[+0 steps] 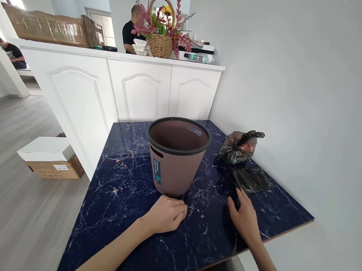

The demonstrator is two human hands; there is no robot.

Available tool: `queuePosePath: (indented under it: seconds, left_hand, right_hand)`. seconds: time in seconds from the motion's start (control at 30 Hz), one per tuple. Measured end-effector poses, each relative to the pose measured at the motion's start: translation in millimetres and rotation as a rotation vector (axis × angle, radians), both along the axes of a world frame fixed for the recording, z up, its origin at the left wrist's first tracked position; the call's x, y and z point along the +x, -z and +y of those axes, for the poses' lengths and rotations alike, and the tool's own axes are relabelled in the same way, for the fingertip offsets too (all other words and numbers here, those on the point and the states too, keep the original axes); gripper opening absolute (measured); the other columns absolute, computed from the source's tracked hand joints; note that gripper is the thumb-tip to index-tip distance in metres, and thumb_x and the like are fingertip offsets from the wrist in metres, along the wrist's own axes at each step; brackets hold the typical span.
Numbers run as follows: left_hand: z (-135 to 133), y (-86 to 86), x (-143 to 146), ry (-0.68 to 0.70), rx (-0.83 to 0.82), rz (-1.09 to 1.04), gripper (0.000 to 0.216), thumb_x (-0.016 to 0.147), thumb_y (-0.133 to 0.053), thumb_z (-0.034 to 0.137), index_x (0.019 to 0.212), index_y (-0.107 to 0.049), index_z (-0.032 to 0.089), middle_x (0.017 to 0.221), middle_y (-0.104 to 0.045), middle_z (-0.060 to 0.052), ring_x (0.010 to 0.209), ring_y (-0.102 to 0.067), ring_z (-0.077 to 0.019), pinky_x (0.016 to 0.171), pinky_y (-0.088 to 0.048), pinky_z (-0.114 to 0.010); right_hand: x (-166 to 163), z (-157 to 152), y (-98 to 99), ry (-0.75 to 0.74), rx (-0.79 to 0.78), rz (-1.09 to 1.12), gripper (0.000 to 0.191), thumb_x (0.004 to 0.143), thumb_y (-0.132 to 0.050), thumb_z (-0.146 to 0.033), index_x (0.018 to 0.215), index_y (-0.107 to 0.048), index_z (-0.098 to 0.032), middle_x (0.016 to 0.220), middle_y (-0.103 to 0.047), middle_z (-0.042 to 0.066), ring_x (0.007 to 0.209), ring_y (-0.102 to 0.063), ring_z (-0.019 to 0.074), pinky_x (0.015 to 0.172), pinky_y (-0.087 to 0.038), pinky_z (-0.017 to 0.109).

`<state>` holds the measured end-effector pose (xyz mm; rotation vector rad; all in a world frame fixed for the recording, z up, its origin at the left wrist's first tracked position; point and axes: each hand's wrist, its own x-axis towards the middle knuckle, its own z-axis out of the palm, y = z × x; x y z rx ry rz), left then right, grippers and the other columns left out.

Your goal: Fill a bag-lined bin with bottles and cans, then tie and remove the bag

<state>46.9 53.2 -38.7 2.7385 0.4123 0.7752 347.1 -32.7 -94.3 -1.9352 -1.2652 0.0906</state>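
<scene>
A brown plastic trash bin (177,172) with a dark rim stands upright on the blue marbled table (110,216). Just in front of its base, my left hand (167,215) rests on the tabletop, fingers curled into a loose fist with nothing visible in it. My right hand (244,216) is open, thumb apart, its fingertips at the near edge of a flat, folded black plastic bag (252,180); whether they press on it I cannot tell. Behind that sits a knotted black plastic bag (237,149), filled with something reddish and green.
White cabinets (142,93) border the table's far side, topped by a flower basket (161,45), a plastic bottle (204,58) and a long carton (46,26). A wall (312,107) runs along the right. An open box (54,160) lies on the floor. Two people are in the background.
</scene>
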Motion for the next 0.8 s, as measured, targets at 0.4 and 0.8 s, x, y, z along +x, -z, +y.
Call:
queuePosePath:
  seconds: [0.4, 0.8]
  left_hand:
    - [-41.6, -38.6, 10.8, -0.132, -0.138, -0.148, 0.018, 0.106, -0.045, 0.013, 0.103, -0.060, 0.022, 0.099, -0.068, -0.004, 0.082, -0.063, -0.0157, 0.075, -0.048, -0.028]
    - [-126.9, -116.7, 5.2, -0.426, -0.327, -0.450, 0.023, 0.114, -0.044, 0.039, 0.118, -0.061, 0.024, 0.118, -0.064, -0.009, 0.112, -0.063, -0.0226, 0.098, -0.050, -0.035]
  right_hand:
    - [-41.6, -85.3, -141.4, -0.206, 0.224, 0.866, 0.051, 0.092, -0.077, -0.064, 0.128, -0.077, -0.028, 0.133, -0.076, 0.008, 0.114, -0.073, 0.0287, 0.105, -0.057, 0.041]
    - [-69.8, -84.0, -191.1, -0.429, 0.221, 1.252, 0.047, 0.085, -0.088, -0.053, 0.120, -0.070, -0.028, 0.115, -0.078, 0.006, 0.100, -0.075, 0.0261, 0.082, -0.060, 0.035]
